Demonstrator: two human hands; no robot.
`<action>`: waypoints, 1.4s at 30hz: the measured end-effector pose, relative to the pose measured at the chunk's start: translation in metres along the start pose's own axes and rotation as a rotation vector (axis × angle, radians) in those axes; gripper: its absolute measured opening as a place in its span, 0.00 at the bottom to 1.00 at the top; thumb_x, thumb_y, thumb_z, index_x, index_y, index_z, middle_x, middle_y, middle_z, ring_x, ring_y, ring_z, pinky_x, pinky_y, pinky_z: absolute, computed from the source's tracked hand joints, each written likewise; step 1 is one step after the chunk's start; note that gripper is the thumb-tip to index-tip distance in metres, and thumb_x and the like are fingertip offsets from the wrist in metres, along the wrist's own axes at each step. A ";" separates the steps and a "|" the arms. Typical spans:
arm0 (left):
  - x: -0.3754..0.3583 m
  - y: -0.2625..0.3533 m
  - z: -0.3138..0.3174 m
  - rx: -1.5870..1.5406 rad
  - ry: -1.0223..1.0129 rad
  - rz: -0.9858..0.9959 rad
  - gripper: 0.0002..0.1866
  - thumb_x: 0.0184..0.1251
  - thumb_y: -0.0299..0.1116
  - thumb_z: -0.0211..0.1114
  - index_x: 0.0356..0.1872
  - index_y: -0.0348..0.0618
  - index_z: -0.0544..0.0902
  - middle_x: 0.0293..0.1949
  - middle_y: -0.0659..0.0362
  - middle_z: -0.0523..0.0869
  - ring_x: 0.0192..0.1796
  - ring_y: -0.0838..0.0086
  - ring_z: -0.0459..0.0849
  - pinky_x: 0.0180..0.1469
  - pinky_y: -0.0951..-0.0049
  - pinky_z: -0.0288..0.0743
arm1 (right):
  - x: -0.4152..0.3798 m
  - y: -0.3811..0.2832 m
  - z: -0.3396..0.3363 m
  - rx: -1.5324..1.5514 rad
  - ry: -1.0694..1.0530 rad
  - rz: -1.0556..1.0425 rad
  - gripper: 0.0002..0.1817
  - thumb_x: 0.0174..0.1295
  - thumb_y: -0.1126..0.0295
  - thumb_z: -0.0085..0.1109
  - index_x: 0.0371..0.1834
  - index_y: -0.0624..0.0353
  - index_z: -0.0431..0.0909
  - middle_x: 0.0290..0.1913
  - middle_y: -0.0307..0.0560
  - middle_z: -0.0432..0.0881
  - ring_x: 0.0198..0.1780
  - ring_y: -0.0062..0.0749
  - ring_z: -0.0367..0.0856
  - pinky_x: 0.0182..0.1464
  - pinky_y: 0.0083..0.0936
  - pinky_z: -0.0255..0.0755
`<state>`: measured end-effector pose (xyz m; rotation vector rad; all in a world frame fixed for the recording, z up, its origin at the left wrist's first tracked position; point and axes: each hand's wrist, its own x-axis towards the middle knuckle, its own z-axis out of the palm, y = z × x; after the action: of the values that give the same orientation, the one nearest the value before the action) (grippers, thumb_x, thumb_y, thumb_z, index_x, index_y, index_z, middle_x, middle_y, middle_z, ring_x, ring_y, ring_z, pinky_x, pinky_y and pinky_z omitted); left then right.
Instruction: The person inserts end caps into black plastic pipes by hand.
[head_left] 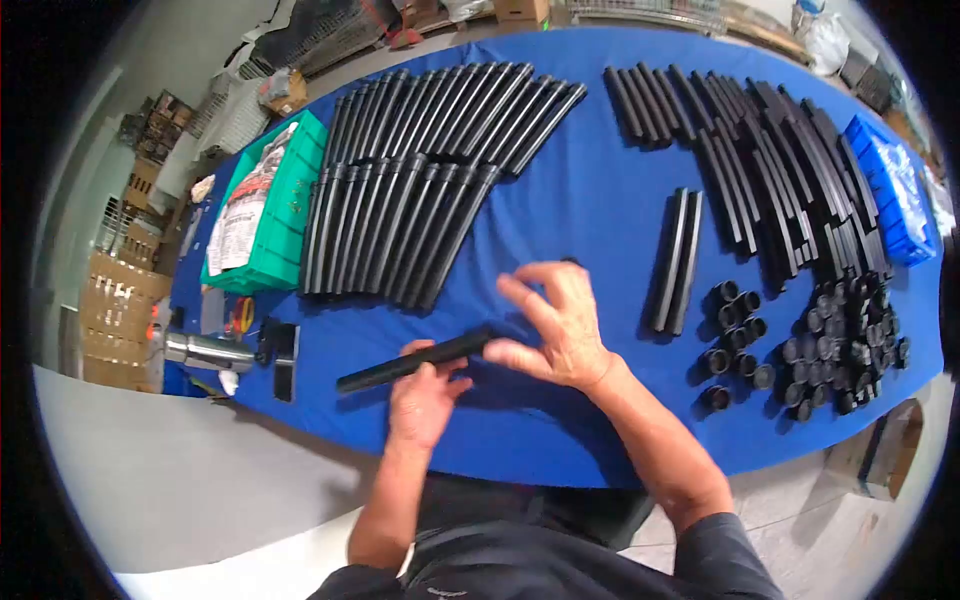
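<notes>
My left hand [421,398] is wrapped round a black tube [380,374] near its middle, close over the front of the blue table. The tube lies slantwise, its right end pointing up towards my other hand. Beside that end, my right hand [560,330] is open, thumb and forefinger spread wide apart. A small black piece [571,261] peeks out just beyond its fingers, mostly hidden. To the right, two loose black tubes [678,262] lie side by side. Several black ring-shaped caps [738,330] sit nearby, with a bigger heap of caps [845,345] farther right.
Two rows of black tubes with collared ends [395,235] cover the back left. More plain tubes [770,160] are spread at the back right. A green crate [275,262] holding a printed bag, a blue bin [890,190] and a metal cylinder [210,350] stand near the edges.
</notes>
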<state>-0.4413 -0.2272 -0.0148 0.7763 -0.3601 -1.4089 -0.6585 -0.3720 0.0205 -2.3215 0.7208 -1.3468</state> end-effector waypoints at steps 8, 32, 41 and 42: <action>0.011 0.003 -0.014 -0.090 -0.115 0.058 0.12 0.82 0.41 0.55 0.59 0.52 0.75 0.62 0.41 0.81 0.69 0.42 0.77 0.62 0.39 0.83 | -0.016 0.035 0.015 -0.686 -0.157 0.349 0.27 0.60 0.71 0.63 0.65 0.57 0.77 0.55 0.53 0.77 0.54 0.47 0.76 0.55 0.43 0.69; 0.019 -0.004 -0.009 -0.043 0.009 0.213 0.20 0.71 0.26 0.68 0.58 0.52 0.72 0.54 0.51 0.85 0.62 0.49 0.83 0.62 0.49 0.83 | -0.020 0.002 0.041 1.023 -0.464 0.765 0.20 0.63 0.76 0.71 0.57 0.64 0.76 0.45 0.38 0.82 0.46 0.20 0.80 0.51 0.21 0.77; 0.019 -0.008 -0.005 0.003 -0.069 0.203 0.19 0.75 0.28 0.65 0.59 0.54 0.69 0.57 0.46 0.84 0.60 0.56 0.86 0.63 0.51 0.83 | -0.029 0.000 0.054 0.789 -0.438 0.652 0.19 0.65 0.72 0.71 0.55 0.65 0.78 0.35 0.39 0.80 0.34 0.18 0.77 0.37 0.21 0.74; 0.019 -0.009 -0.003 0.016 -0.049 0.213 0.19 0.75 0.28 0.66 0.60 0.54 0.68 0.57 0.46 0.84 0.60 0.57 0.86 0.63 0.51 0.83 | -0.028 -0.003 0.054 0.764 -0.422 0.630 0.18 0.65 0.71 0.71 0.55 0.65 0.78 0.35 0.39 0.81 0.33 0.18 0.77 0.37 0.21 0.74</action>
<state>-0.4426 -0.2439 -0.0268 0.6962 -0.4785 -1.2274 -0.6225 -0.3498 -0.0231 -1.4988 0.5823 -0.6428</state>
